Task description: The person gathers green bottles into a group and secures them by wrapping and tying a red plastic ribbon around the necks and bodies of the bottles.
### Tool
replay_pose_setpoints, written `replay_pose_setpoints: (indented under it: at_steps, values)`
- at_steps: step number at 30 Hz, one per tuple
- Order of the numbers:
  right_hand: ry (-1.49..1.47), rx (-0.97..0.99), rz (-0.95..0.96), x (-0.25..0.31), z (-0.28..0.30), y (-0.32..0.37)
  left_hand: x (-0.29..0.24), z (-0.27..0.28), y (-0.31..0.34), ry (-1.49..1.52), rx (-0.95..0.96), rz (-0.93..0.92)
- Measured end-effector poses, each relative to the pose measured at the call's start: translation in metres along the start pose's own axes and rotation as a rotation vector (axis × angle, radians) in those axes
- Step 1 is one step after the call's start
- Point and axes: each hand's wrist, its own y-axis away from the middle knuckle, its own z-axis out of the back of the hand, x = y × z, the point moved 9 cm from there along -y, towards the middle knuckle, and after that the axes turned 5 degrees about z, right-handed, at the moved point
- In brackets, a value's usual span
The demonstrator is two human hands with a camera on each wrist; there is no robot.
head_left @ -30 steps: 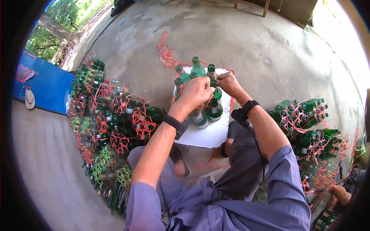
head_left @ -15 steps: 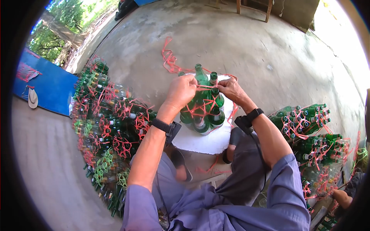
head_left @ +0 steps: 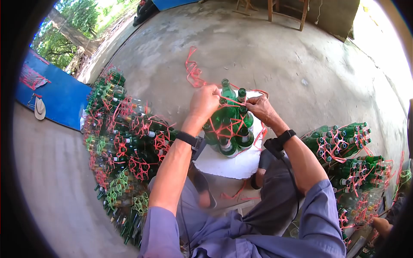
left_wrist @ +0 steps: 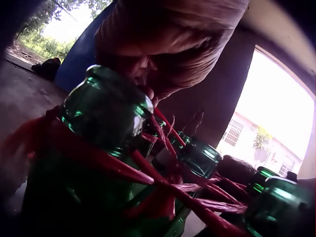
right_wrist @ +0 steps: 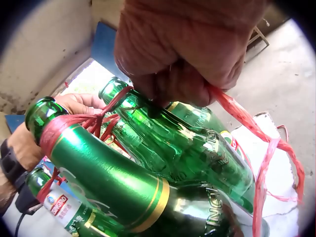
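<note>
A cluster of green glass bottles (head_left: 245, 137) stands upright on a white board (head_left: 221, 167) between the person's feet. Red plastic twine (head_left: 232, 102) laces round the bottle necks and runs between the two hands. The left hand (head_left: 204, 103), fingers curled, grips the twine at the left of the cluster and hides some bottles behind it. At the right side, the right hand (head_left: 261, 109) pinches twine beside a bottle neck. From that hand's curled fingers a strand (right_wrist: 237, 109) trails down to the right in the right wrist view. Twine wraps the labelled bottle's neck (right_wrist: 52, 129) below its mouth.
Many twine-bound bottles (head_left: 129, 137) are piled at the left, and more bundles (head_left: 340, 139) lie at the right. Loose twine (head_left: 192, 71) curls on the concrete floor beyond the board. A blue panel (head_left: 53, 92) with a hat (head_left: 39, 109) lies far left; a wooden stool stands behind.
The left hand has moved from over the bottles to their left side, drawing twine taut across them. The right hand stays at the right-hand necks. The head view has shifted slightly.
</note>
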Motion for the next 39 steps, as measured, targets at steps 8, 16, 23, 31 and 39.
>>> replay_pose_setpoints:
  at_steps: [8,16,23,31,39]
  values:
    - [-0.024,-0.058,-0.048,-0.012,0.0,-0.004,-0.004,-0.002,-0.011,-0.301,0.051,0.092]
    - [-0.074,-0.039,-0.176,-0.013,0.01,0.004,0.0,-0.006,-0.013,-0.363,0.081,0.095]
    - [-0.055,-0.043,-0.181,-0.007,0.014,0.01,0.0,-0.011,-0.013,-0.384,0.131,0.082]
    - [0.002,-0.045,-0.24,-0.023,0.019,0.01,-0.003,-0.015,-0.009,-0.393,0.209,0.018]
    - [0.031,-0.036,-0.24,-0.027,0.021,0.011,-0.01,-0.007,0.004,-0.27,0.192,-0.078]
